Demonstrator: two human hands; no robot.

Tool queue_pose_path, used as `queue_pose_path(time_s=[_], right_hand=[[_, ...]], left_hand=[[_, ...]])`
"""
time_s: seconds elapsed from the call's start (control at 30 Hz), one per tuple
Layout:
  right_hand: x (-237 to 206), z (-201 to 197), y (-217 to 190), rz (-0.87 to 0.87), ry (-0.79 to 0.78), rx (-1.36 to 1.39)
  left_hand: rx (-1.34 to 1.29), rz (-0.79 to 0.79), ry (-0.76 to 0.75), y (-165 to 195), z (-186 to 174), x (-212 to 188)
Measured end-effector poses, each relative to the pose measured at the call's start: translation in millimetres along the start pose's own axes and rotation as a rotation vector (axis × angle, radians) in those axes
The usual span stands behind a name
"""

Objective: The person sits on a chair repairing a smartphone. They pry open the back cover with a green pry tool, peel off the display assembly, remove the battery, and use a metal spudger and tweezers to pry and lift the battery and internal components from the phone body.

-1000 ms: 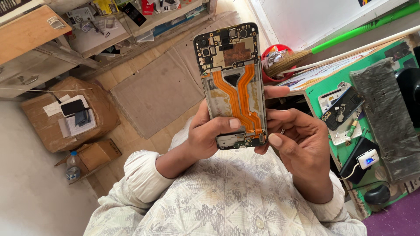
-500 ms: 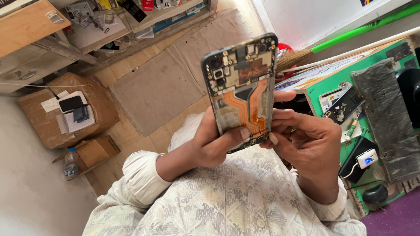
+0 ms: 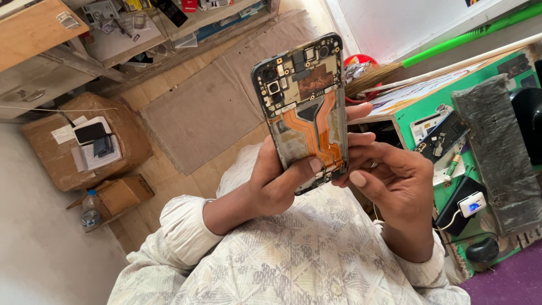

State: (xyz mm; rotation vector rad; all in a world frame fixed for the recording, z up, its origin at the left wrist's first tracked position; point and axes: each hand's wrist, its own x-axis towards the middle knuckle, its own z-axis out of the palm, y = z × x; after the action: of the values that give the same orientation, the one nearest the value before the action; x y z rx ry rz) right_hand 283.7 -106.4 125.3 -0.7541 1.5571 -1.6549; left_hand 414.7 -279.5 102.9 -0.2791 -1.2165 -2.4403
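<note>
An opened phone (image 3: 305,107) with its back cover off is held upright in front of me, showing circuit boards, camera modules and orange flex cables. My left hand (image 3: 276,181) grips its lower left edge, thumb pressed on the bottom of the orange cable. My right hand (image 3: 389,175) supports the right edge, fingers curled behind it and thumb near the lower right corner. Both arms wear pale patterned sleeves.
A green work mat (image 3: 446,107) at right carries phone parts, a black ridged pad (image 3: 497,152) and a white charger (image 3: 471,204). Cardboard boxes (image 3: 84,141) and a bottle (image 3: 90,210) sit on the floor left, a grey rug (image 3: 209,107) in the middle.
The phone has tilted a little clockwise and sits closer to the camera. My right fingers have shifted along its right edge; both hands still hold it.
</note>
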Motion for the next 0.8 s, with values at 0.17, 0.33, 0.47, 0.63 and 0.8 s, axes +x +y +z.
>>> queue_pose_path(time_s=[0.17,0.33,0.47,0.63,0.8], right_hand=[[0.0,-8.8,12.7,0.041,-0.042,0.108],[0.6,-13.1,20.8,0.05,-0.055,0.153],[-0.3,-13.0,21.3,0.02,-0.068,0.157],[-0.9,-9.9,20.2,0.012,-0.038,0.144],[-6.9,-3.6,18.3,0.007,0.048,0.135]], left_hand=[[-0.009,-0.009,0.017,1.8,2.7,0.9],[0.087,0.021,0.025,1.7,5.1,0.7],[0.022,0.035,0.008,0.2,6.2,0.3],[0.029,0.01,0.0,0.4,8.5,0.6],[0.028,-0.031,0.002,1.6,11.2,1.3]])
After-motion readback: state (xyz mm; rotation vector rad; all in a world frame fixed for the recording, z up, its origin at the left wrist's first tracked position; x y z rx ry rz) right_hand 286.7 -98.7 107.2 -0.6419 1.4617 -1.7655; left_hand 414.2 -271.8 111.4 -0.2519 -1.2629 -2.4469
